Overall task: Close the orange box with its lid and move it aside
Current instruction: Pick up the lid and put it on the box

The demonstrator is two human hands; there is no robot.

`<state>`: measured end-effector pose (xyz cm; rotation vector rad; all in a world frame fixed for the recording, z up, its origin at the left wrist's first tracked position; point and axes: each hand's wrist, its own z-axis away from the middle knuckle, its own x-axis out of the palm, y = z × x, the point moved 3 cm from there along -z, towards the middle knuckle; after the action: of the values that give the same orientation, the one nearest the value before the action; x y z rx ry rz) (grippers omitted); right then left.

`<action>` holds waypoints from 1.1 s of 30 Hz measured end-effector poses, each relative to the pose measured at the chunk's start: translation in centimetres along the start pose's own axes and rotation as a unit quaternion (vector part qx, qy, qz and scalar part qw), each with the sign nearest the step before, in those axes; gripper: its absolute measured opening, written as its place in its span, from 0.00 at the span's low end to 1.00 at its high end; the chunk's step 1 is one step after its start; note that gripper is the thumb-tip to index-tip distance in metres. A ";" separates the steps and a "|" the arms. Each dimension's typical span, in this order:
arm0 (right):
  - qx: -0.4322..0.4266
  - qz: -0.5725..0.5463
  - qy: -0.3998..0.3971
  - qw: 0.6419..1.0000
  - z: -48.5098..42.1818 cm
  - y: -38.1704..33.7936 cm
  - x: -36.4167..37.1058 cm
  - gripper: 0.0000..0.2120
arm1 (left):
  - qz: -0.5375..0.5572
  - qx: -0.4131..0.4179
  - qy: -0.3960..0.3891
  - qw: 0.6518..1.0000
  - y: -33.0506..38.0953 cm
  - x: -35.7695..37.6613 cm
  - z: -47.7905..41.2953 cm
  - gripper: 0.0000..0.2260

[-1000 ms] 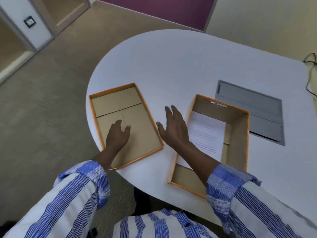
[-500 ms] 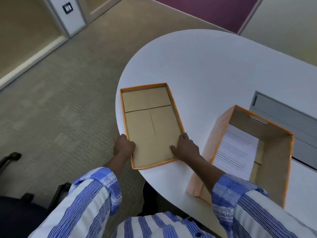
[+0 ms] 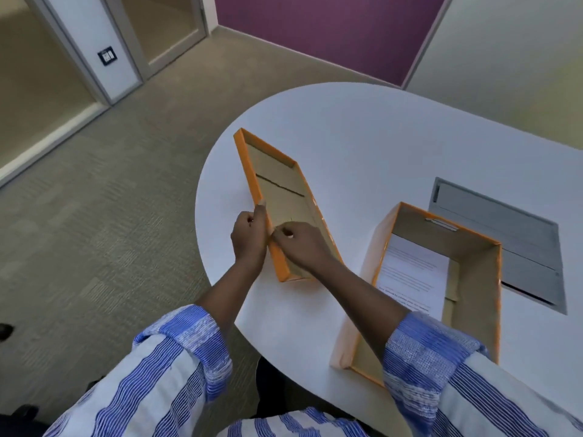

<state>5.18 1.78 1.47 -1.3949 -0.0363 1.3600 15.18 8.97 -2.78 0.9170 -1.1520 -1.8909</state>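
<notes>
The person wears a white shirt (image 3: 164, 383) with blue stripes; both cuffs are rolled back, showing a finer blue-and-white weave, forearms bare.

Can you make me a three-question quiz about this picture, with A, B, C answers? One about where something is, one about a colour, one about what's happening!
1. Where is the printed paper?
A. inside the orange box
B. on the floor
C. in the lid

2. What colour is the table?
A. black
B. white
C. green

3. What is the lid doing?
A. covering the box
B. lying flat
C. tilted up on one long edge, gripped by the left hand and right hand

Answers: 1 A, the sheet lies on the box's bottom. 2 B, its top is white. 3 C, both hands hold its raised side.
</notes>
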 end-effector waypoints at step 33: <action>0.116 -0.395 0.291 0.864 22.5 19.7 -21.1 0.13 | -0.168 0.046 -0.105 0.979 2.4 15.4 12.3 0.31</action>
<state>-30.07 -4.95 8.76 -1.3112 -0.0371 0.2297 -2.16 -0.14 0.65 1.0347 -1.2810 -2.2671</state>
